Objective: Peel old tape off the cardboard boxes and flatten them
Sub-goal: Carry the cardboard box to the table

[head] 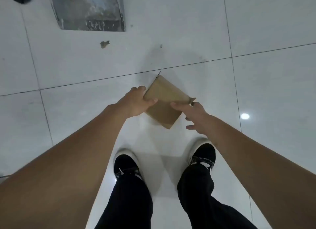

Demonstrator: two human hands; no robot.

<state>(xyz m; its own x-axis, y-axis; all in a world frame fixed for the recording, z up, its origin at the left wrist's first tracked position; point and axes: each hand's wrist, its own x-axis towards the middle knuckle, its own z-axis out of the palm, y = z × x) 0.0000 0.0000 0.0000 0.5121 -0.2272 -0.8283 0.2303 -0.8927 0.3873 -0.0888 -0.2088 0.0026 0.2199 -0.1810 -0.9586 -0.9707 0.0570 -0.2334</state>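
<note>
Both arms stretched down over white tiled floor [256,40]. Left hand [135,102] clamped in a grip on flattened cardboard box [165,100], thumb across its face. Right hand [196,115] beside box's right edge, fingers spread apart, holding nothing.

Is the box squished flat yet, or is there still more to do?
Nearly flat: the cardboard box looks folded into a thin brown panel, with one fold still showing across it. In hand: the left hand grips its left edge, and the right hand is open with a finger at the right edge. Left: whether any tape remains cannot be told from here. No other boxes are in view.
</note>
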